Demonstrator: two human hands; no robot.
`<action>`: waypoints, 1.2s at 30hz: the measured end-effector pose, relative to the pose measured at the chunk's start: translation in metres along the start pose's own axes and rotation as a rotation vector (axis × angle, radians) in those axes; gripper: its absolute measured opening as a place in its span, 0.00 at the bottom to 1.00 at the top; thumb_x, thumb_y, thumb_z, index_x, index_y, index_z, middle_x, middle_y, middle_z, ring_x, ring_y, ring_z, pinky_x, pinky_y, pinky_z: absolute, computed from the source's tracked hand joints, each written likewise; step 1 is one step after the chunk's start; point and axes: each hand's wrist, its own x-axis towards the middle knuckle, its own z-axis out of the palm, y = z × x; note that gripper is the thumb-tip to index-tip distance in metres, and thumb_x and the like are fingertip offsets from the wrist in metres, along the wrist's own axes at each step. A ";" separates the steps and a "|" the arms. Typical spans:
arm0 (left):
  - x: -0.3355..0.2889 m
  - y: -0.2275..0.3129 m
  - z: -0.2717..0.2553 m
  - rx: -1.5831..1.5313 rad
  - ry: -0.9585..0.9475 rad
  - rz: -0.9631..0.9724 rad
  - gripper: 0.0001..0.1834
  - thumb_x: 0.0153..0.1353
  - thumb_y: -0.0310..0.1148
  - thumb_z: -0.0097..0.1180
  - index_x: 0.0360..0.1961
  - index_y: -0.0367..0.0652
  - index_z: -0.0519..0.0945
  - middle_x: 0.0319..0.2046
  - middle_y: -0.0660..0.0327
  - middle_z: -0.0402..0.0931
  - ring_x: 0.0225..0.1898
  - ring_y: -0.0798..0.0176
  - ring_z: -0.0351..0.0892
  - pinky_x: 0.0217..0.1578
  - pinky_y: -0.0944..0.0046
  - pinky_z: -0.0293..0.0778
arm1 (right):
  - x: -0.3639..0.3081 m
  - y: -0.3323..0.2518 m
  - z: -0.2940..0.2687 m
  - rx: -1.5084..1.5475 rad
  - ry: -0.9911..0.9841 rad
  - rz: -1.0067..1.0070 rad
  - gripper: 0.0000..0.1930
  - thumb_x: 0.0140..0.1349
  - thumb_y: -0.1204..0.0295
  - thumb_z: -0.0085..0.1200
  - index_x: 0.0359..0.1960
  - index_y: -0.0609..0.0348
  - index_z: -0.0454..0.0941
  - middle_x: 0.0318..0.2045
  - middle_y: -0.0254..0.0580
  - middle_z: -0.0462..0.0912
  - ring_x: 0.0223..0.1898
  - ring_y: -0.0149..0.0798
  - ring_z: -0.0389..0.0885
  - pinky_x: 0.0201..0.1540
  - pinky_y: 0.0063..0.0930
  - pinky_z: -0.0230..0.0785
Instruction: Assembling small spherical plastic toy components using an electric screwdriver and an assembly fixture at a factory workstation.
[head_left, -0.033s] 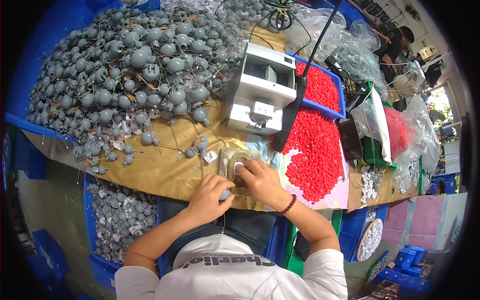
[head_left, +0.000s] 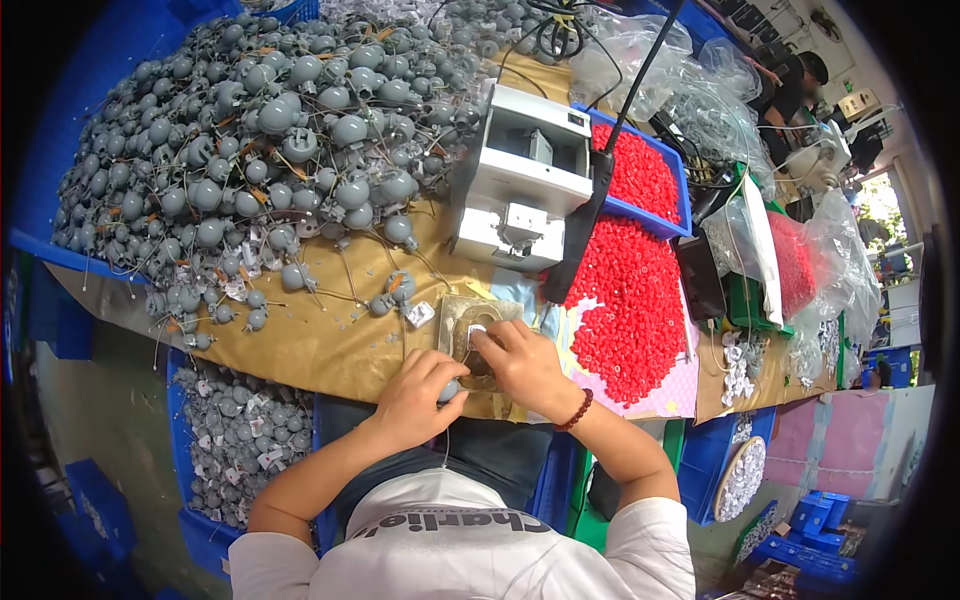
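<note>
My left hand (head_left: 415,400) is closed round a small grey ball (head_left: 449,391), from which a thin wire hangs toward my lap. My right hand (head_left: 515,358) has its thumb and fingers pinched at a little white piece (head_left: 477,334). Both hands are at the near table edge, over a flat square plate (head_left: 452,318) with a round dark middle; the fingers hide part of it. Just left of the plate lies a small white tag-like piece (head_left: 419,314). Beyond the right hand stands a white machine (head_left: 520,180) with an open front.
A big heap of grey balls with wires (head_left: 270,130) covers the table's left. Red rings (head_left: 630,310) are piled at right, below a blue tray (head_left: 660,222) of more. A blue bin of grey parts (head_left: 245,430) sits low left. Another person (head_left: 795,90) is far right.
</note>
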 end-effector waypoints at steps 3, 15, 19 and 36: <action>0.001 0.001 -0.002 0.037 -0.027 0.014 0.15 0.57 0.29 0.66 0.46 0.41 0.81 0.44 0.55 0.77 0.49 0.47 0.75 0.49 0.53 0.74 | 0.002 0.003 -0.006 -0.020 -0.074 -0.081 0.20 0.53 0.73 0.57 0.49 0.65 0.79 0.38 0.41 0.75 0.39 0.41 0.78 0.35 0.32 0.77; 0.023 0.005 0.020 0.559 0.095 0.131 0.26 0.53 0.29 0.65 0.56 0.42 0.79 0.56 0.51 0.75 0.61 0.48 0.72 0.63 0.42 0.63 | -0.015 0.010 -0.004 0.204 -0.009 -0.062 0.19 0.55 0.78 0.60 0.51 0.68 0.82 0.50 0.47 0.80 0.52 0.48 0.80 0.52 0.39 0.76; 0.026 -0.003 0.022 0.584 0.066 0.181 0.28 0.53 0.30 0.65 0.58 0.41 0.77 0.56 0.51 0.75 0.61 0.49 0.72 0.64 0.41 0.63 | -0.041 0.042 -0.022 0.524 0.058 0.268 0.18 0.59 0.81 0.61 0.52 0.62 0.82 0.55 0.50 0.82 0.58 0.50 0.79 0.59 0.43 0.74; 0.024 -0.009 0.017 0.492 0.036 0.224 0.25 0.53 0.27 0.65 0.56 0.40 0.81 0.55 0.50 0.77 0.62 0.49 0.74 0.63 0.45 0.66 | -0.041 0.041 0.026 1.371 0.417 0.649 0.19 0.60 0.87 0.62 0.51 0.60 0.75 0.48 0.38 0.78 0.43 0.30 0.79 0.47 0.26 0.78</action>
